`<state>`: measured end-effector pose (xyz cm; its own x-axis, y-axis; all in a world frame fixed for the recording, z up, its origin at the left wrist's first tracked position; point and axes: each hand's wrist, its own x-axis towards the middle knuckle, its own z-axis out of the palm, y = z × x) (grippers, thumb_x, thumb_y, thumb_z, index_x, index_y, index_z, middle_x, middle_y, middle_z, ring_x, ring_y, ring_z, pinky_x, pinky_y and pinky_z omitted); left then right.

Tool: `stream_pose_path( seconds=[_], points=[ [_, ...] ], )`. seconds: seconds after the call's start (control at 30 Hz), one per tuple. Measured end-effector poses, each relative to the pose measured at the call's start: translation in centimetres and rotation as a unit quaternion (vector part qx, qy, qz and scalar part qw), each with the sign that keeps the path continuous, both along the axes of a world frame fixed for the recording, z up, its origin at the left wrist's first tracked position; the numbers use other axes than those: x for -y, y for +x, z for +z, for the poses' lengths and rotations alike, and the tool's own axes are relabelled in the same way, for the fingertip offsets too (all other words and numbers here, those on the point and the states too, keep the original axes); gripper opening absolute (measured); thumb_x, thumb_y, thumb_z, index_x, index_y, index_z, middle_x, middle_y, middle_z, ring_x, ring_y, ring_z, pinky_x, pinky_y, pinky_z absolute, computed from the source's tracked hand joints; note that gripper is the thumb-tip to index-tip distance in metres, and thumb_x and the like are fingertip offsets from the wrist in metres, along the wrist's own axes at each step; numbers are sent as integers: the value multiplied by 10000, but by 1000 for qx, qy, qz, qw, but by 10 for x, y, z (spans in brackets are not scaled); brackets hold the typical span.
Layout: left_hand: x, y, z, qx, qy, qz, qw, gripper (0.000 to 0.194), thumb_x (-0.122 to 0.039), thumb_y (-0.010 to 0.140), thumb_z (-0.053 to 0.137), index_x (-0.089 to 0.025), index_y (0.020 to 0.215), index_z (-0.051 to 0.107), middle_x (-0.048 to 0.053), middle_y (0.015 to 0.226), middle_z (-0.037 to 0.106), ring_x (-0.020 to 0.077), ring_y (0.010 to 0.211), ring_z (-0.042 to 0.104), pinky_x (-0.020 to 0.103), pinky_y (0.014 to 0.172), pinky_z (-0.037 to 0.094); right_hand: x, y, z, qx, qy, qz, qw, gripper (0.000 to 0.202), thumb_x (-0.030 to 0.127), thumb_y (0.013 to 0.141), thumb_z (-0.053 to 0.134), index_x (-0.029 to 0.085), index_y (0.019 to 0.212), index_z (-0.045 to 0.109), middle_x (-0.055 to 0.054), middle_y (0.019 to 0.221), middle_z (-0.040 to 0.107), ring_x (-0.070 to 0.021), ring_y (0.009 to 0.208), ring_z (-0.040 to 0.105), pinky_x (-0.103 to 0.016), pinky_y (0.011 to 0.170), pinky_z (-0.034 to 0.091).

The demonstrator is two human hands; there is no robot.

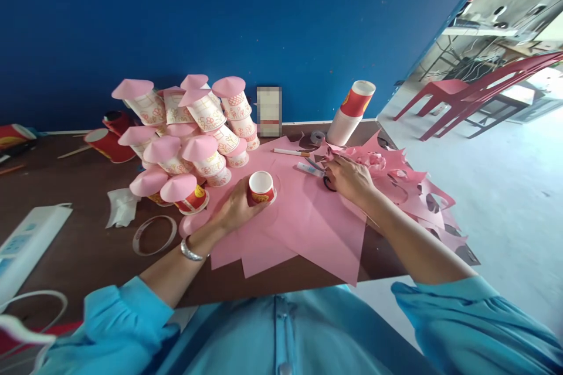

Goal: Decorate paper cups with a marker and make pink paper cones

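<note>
My left hand (237, 206) is wrapped round a red and white paper cup (261, 187), which stands mouth up over the pink paper sheets (308, 217). Over at the right, my right hand (349, 177) reaches down with bent fingers at the dark-handled scissors (329, 183), beside pink paper scraps (396, 187); what its fingertips hold, if anything, is hidden. A glue tube (310, 169) and a white and orange pen (291, 152) lie just left of it. Left of my left hand are several decorated cups with pink cone tops (200, 149).
A tall cup stack (352, 111) stands at the back right beside a grey tape roll (316, 137). Another tape ring (155, 235), crumpled white paper (122, 208) and a white power strip (33, 243) lie left. A blue wall rises behind; red chairs (466, 91) stand right.
</note>
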<state>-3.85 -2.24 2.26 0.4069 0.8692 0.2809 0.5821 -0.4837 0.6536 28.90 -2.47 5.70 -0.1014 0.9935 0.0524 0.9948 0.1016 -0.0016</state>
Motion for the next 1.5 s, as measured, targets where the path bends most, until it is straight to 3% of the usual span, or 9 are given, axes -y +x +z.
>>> stream_pose_path(
  seconds=[0.37,0.53,0.67,0.73,0.87,0.97,1.17,1.3,1.5],
  points=[
    [-6,-1,1,22,-32,0,999,482,-523,854,765,-187,1167,619,118,1120,769,306,999,750,448,855,628,-87,-57,1,-102,-34,6,994,344,46,960,480,66,1169,752,-259,1341,703,-348,1315,608,-435,1074,476],
    [-4,-7,-5,58,-49,-17,997,740,-562,783,852,-200,1367,576,194,1388,673,394,1279,655,528,1045,581,-72,-58,9,-215,-3,-5,977,283,132,1009,486,108,1212,682,-246,1280,738,-342,1221,681,-506,1074,484],
    [-7,-13,-12,179,-76,-32,980,703,-667,958,612,-253,1509,476,153,1524,583,312,1373,612,478,1114,555,-49,-72,5,-351,-44,69,933,181,301,1056,503,193,1117,636,-96,1034,814,-203,899,763,-337,829,588],
    [-8,-14,-13,208,-54,-15,976,564,-634,1046,456,-252,1455,533,140,1420,641,264,1262,664,447,1065,571,-41,-83,-1,-441,-65,105,889,230,396,1061,491,206,1069,620,-68,975,809,-163,827,742,-291,768,583],
    [-3,-15,-9,212,64,72,973,385,-551,1052,528,-222,1215,647,93,1110,689,223,995,678,408,899,580,-30,-98,-8,-759,-89,127,633,389,541,863,773,208,1040,675,-39,886,776,-135,723,630,-274,706,524],
    [7,-17,-3,207,148,68,965,280,-491,1037,599,-228,1123,638,40,945,624,177,801,601,350,753,540,-20,-97,-3,-809,-109,129,563,393,503,815,859,214,1047,728,-4,807,733,-127,679,595,-264,636,473],
    [25,-14,13,140,179,-27,974,423,-532,1062,544,-210,1316,651,14,842,609,159,714,555,297,656,508,9,-98,8,-748,-191,215,598,265,470,900,830,209,937,798,-28,839,730,-150,754,630,-294,710,513],
    [31,-9,14,114,177,-48,976,383,-534,1042,589,-217,1251,642,-3,806,632,139,635,547,281,611,490,24,-119,-1,-790,-148,188,565,258,501,827,894,277,942,838,-33,1068,714,-201,1013,655,-378,960,547],
    [34,-2,15,119,229,-72,963,73,-293,1032,643,-222,1052,647,-14,778,648,120,633,583,251,599,479,37,-130,-5,-759,-117,206,606,255,511,851,873,270,925,830,-38,998,667,-216,1023,623,-385,929,548]
  ],
)
